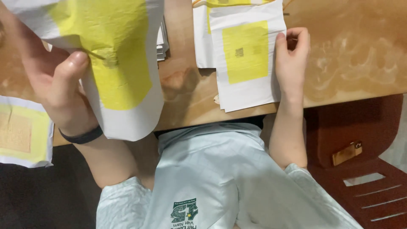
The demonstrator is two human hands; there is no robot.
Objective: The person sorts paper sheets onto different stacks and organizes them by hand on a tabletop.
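Left hand [59, 91] pinches the lifted white sheet with yellow panel [106, 63], thumb on its face; keep that grip near the edge. Right hand [292, 59], fingers curled, presses the second yellow-panelled sheet [246, 59] onto the wooden table [360, 51]; hold it flat.

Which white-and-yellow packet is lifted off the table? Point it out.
The large packet gripped in the left hand; the others lie flat, including the one under the right hand.

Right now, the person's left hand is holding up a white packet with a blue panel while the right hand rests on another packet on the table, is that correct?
Nearly: the head view shows the panel on the white packet in the left hand is yellow, not blue. The right hand does rest on another packet on the table.
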